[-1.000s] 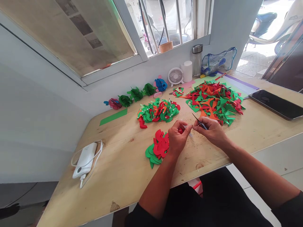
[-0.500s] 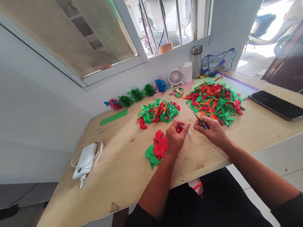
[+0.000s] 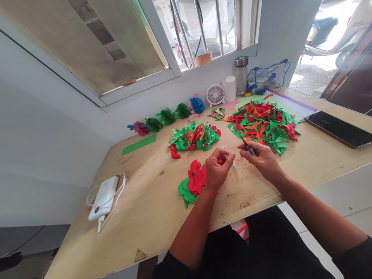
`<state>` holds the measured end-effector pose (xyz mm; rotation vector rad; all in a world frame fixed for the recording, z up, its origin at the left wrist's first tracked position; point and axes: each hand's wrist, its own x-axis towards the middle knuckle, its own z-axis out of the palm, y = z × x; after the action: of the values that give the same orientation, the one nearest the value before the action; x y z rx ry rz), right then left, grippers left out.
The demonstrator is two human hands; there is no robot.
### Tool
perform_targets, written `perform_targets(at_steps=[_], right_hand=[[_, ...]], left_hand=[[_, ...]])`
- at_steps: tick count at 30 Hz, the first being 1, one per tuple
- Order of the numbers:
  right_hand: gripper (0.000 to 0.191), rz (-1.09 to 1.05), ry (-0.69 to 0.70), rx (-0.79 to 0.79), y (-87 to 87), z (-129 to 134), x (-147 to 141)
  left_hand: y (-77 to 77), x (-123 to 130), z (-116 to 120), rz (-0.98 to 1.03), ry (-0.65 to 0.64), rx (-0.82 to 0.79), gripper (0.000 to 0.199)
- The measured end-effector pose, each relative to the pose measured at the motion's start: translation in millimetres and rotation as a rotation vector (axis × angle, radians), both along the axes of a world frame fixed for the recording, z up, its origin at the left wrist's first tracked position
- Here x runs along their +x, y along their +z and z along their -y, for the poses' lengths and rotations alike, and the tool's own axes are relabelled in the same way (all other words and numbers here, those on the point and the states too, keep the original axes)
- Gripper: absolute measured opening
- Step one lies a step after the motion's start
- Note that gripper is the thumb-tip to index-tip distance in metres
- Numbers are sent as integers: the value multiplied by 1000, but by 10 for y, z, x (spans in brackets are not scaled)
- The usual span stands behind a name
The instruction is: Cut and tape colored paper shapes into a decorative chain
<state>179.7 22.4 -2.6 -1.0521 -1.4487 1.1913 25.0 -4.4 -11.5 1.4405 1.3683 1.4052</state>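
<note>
My left hand (image 3: 217,168) is closed, its fingertips pinching a narrow white strip (image 3: 233,167). Something red shows among its curled fingers; its shape is mostly hidden. My right hand (image 3: 263,158) grips a slim dark pointed tool (image 3: 248,147), its tip aimed up and left; whether it is tweezers or small scissors I cannot tell. The two hands are close together but apart, above the table. Partly behind my left wrist lie red paper cutouts (image 3: 196,177) over green paper cutouts (image 3: 186,190). Farther back is a heap of red and green cutouts with small white patches (image 3: 194,136).
A large pile of paper scraps (image 3: 263,124) lies beyond my right hand, beside a black phone (image 3: 340,128). A power bank (image 3: 104,197) with its cable sits left. Along the wall stand paper flowers (image 3: 167,116), a small fan (image 3: 215,95) and a glass bottle (image 3: 241,77).
My left hand has shifted very slightly right with the white strip. The pointed tool in my right hand has tilted a little, its tip moving slightly right.
</note>
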Motion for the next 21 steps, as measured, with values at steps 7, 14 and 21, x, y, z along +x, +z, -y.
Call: perform_targets(at_steps=[7,14,21], right_hand=[[23,-17,17,-18,26,2,-4],[17,-18,-3,-6,-17,-2,-2],[14,4,-73,18,-7,0,5]], left_hand=[[-14,-2,-3,-26,-34,-8,22],[22,10,15,-39,-27,-32,19],[8,-11,-2,15,-11,-46,17]])
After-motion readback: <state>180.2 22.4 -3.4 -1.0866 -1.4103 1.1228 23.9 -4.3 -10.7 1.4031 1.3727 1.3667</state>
